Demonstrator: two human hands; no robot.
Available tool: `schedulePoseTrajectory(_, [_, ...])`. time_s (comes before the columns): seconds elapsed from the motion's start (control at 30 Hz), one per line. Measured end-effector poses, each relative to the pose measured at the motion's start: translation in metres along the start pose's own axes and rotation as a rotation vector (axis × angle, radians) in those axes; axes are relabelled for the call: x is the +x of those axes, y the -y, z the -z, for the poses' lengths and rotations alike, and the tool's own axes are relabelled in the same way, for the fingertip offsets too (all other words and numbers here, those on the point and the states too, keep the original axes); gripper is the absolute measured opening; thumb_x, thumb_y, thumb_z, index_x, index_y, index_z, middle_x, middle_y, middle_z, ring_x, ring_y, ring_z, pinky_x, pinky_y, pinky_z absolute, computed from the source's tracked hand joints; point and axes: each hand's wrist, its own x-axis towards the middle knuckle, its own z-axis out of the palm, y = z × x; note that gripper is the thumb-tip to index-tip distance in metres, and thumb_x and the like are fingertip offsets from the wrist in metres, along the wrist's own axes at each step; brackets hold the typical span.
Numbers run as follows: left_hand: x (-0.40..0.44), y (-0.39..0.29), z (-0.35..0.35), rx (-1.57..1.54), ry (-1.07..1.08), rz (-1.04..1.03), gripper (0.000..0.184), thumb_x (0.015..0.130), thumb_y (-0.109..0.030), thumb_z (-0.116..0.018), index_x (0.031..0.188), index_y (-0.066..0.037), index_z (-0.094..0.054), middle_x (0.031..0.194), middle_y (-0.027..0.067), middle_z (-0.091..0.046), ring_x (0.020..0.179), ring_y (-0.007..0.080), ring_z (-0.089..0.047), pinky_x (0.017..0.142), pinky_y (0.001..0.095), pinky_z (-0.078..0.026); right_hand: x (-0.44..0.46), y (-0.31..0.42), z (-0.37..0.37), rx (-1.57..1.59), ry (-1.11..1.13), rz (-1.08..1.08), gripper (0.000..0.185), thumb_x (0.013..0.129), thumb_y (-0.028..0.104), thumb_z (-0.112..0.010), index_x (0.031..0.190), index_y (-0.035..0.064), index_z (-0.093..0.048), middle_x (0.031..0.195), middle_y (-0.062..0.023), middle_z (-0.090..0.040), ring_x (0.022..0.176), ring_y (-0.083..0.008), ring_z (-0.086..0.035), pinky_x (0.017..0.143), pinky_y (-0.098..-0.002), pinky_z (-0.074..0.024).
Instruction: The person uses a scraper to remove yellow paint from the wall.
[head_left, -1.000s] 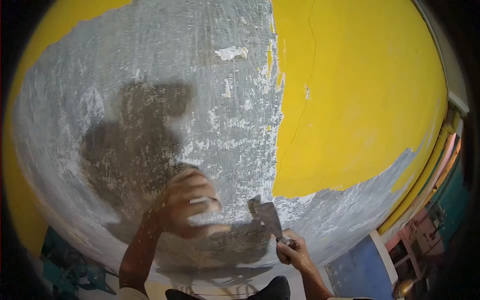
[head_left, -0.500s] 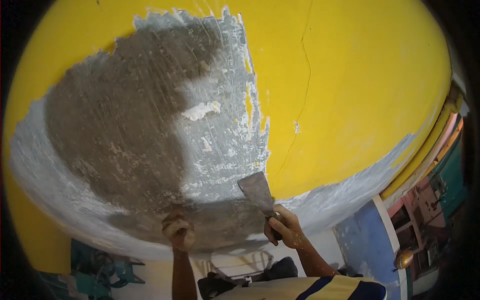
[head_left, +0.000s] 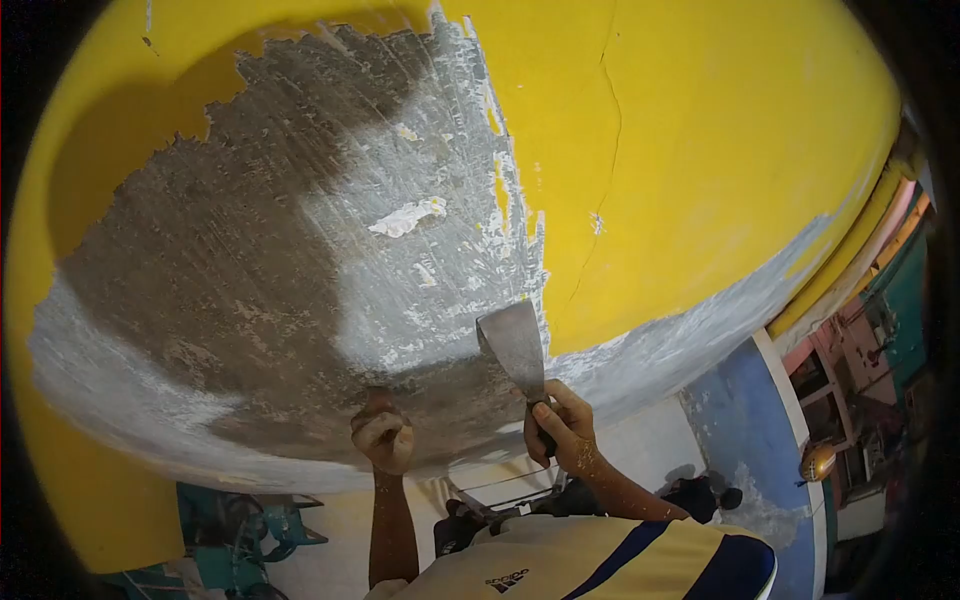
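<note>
Head view: The scraper [head_left: 515, 345] is in the right hand [head_left: 567, 428], and the fingers are wrapped tight around its dark handle. It is a long, flat tool that gets wide at the top. It points up from the hand and leans a little to the left. Its wide end is in front of the bare grey patch [head_left: 430, 300], just beside the jagged edge of the yellow paint [head_left: 700, 180]. I cannot tell if the blade touches the wall. The left hand [head_left: 383, 440] is lower and off to the left, apart from the scraper and from the other hand. Its fingers curl in, but I cannot tell if they are all the way closed or have something in them. A white flake [head_left: 408, 217] is on the grey part, up and left of the blade. Far to the right there is a round orange thing [head_left: 817, 462], too small to tell if it holds anything.
</note>
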Motion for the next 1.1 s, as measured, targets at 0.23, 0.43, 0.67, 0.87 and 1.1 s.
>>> schedulePoseTrajectory(0.23, [0.009, -0.016, -0.016, -0.106, -0.054, -0.008, 0.064, 0.093, -0.057, -0.061, 0.060, -0.003, -0.057, 0.056, -0.0010, -0.041, 0.056, 0.0117, -0.031, 0.054, 0.0299, -0.021, -0.008, 0.007, -0.010, 0.110, -0.018, -0.056, 0.033, 0.109, 0.025, -0.047, 0.131, 0.0018, -0.056, 0.055, -0.0009, -0.047, 0.039, -0.0075, -0.039, 0.037, -0.0247, -0.0340])
schedulePoseTrajectory(0.43, [0.016, -0.022, -0.015, -0.142, -0.026, -0.020, 0.076, 0.093, -0.072, -0.051, 0.060, -0.004, -0.056, 0.054, -0.0011, -0.036, 0.053, 0.0134, -0.028, 0.057, 0.0306, -0.022, -0.005, 0.014, -0.005, 0.096, -0.002, -0.059, 0.033, 0.109, 0.025, -0.047, 0.129, 0.0025, -0.058, 0.053, -0.0009, -0.045, 0.037, -0.0074, -0.037, 0.035, -0.0248, -0.0312])
schedulePoseTrajectory(0.67, [0.012, -0.022, -0.010, -0.189, 0.051, 0.020, 0.075, 0.086, -0.077, -0.052, 0.060, -0.006, -0.056, 0.051, -0.0026, -0.036, 0.050, 0.0139, -0.031, 0.056, 0.0314, -0.025, -0.005, 0.031, -0.025, 0.159, -0.058, -0.126, 0.034, 0.108, 0.027, -0.048, 0.125, 0.0002, -0.059, 0.051, -0.0007, -0.044, 0.035, -0.0081, -0.035, 0.034, -0.0258, -0.0301])
schedulePoseTrajectory(0.87, [0.005, 0.004, 0.011, -0.145, 0.301, 0.000, 0.053, 0.072, -0.061, -0.075, 0.060, -0.012, -0.057, 0.052, -0.0027, -0.041, 0.051, 0.0157, -0.036, 0.057, 0.0326, -0.029, 0.000, 0.001, -0.052, -0.005, -0.233, 0.202, 0.032, 0.106, 0.030, -0.049, 0.122, 0.0026, -0.055, 0.048, -0.0013, -0.037, 0.032, -0.0117, -0.033, 0.031, -0.0279, -0.0297])
schedulePoseTrajectory(1.1, [0.030, 0.008, 0.003, -0.105, 0.337, -0.331, 0.056, 0.078, -0.068, -0.071, 0.063, -0.016, -0.060, 0.055, -0.0039, -0.051, 0.052, 0.0177, -0.037, 0.064, 0.0342, -0.032, 0.054, 0.040, -0.067, -0.144, -0.593, 0.743, 0.023, 0.107, 0.031, -0.047, 0.111, 0.0087, -0.051, 0.053, -0.0003, -0.036, 0.039, -0.0105, -0.031, 0.037, -0.0268, -0.0283])
